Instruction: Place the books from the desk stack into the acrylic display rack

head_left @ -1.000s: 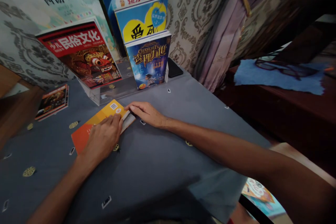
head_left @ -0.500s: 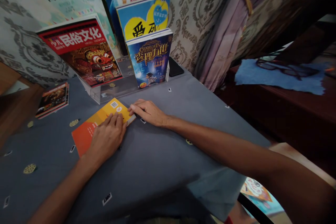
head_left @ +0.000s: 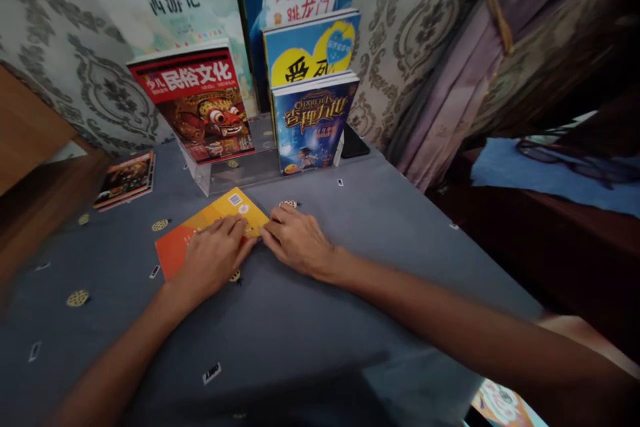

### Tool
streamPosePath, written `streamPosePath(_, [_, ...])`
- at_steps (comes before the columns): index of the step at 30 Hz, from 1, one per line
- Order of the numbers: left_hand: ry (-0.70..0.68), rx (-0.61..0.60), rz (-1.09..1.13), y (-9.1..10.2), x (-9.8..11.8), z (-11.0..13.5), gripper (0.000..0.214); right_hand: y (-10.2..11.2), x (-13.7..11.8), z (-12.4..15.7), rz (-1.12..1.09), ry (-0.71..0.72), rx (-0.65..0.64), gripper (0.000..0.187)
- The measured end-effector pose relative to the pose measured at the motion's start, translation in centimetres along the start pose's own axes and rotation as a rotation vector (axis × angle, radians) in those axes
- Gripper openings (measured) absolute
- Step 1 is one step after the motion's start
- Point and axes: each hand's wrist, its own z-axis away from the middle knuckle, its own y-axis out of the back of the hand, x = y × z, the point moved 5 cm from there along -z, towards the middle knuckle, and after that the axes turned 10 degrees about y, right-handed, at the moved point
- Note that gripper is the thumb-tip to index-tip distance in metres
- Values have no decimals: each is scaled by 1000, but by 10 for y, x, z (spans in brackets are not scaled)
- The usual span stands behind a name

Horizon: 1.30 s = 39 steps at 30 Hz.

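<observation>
An orange and yellow book [head_left: 227,203] lies closed on the table, with a barcode near its far corner. My left hand [head_left: 215,250] rests flat over the near part of the cover, fingers stretched out and nothing gripped. At the book's right edge is my right hand [head_left: 297,240], its fingers bent and closed on that edge; the fingertips are partly hidden. Beyond the book stands a clear plastic stand [head_left: 240,177], holding a red magazine [head_left: 210,113] and a dark blue book [head_left: 313,130] upright.
Several larger books, among them a pale green one [head_left: 170,27] and a blue and yellow one [head_left: 280,57], lean behind. Small booklets [head_left: 127,180] lie at the left. A black phone [head_left: 355,142] is beside the stand. Glasses [head_left: 565,157] rest on a blue cloth [head_left: 500,167] at right.
The view has shifted, so the scene sits further right. My right hand has moved nearer along the book's edge, its fingers more curled. My left hand still lies on the cover.
</observation>
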Motion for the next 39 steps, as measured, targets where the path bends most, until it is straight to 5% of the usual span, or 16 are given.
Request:
streamPosePath(7, [260,-150,-76,7,-71,-6,39,-1,-14,4,63,-49,-103,30])
streamPosePath(10, [306,-224,-59,7,-82,-2,43,-4,-12,4,60,-92,-120,28])
streamPosePath(32, [403,-200,-240,10,-66,-2,40,-32,40,-60,-19,99,-84,27])
streamPosePath(39, [268,-66,-310,8,-54,2,39,-40,42,-55,-27,112,-35,32])
